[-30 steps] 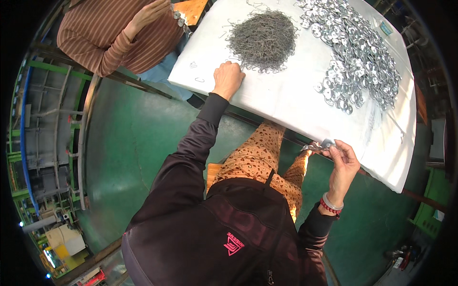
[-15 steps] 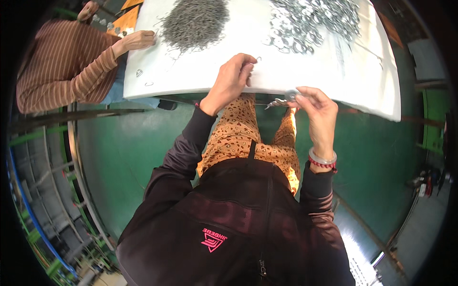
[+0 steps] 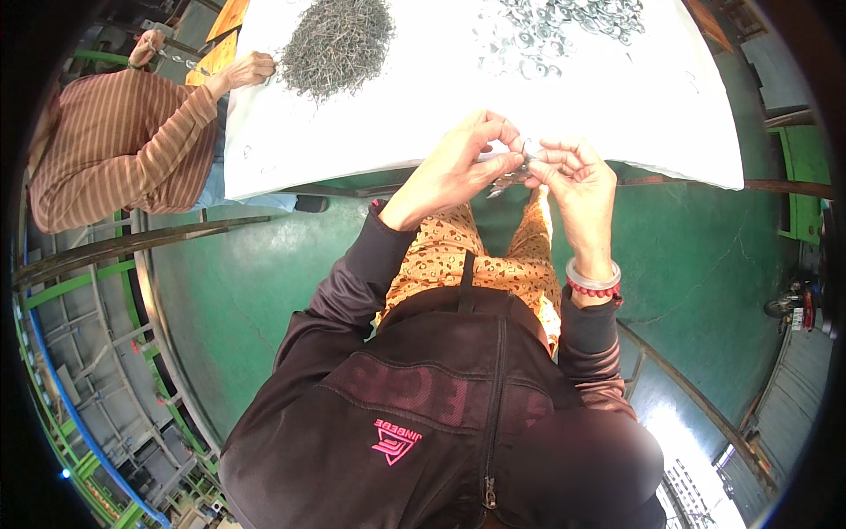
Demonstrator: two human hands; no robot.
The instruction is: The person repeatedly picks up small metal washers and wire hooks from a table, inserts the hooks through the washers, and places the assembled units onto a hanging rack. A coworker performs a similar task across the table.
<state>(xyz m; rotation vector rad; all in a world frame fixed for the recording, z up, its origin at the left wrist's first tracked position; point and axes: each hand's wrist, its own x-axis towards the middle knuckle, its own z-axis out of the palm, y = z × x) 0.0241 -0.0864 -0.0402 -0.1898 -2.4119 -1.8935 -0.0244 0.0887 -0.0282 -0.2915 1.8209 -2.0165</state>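
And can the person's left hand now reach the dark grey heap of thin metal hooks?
Likely yes: nothing seems to block the left hand from the heap across the white table, though it is busy with the right hand at small silvery metal pieces.

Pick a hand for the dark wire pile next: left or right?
Left hand, likely: it is nearer the dark wire pile, which lies to its left; the right hand is farther off. Both are at small metal pieces, so neither looks free.

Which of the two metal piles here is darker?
The left pile of thin wire pieces, dark grey; the right pile of round discs is brighter.
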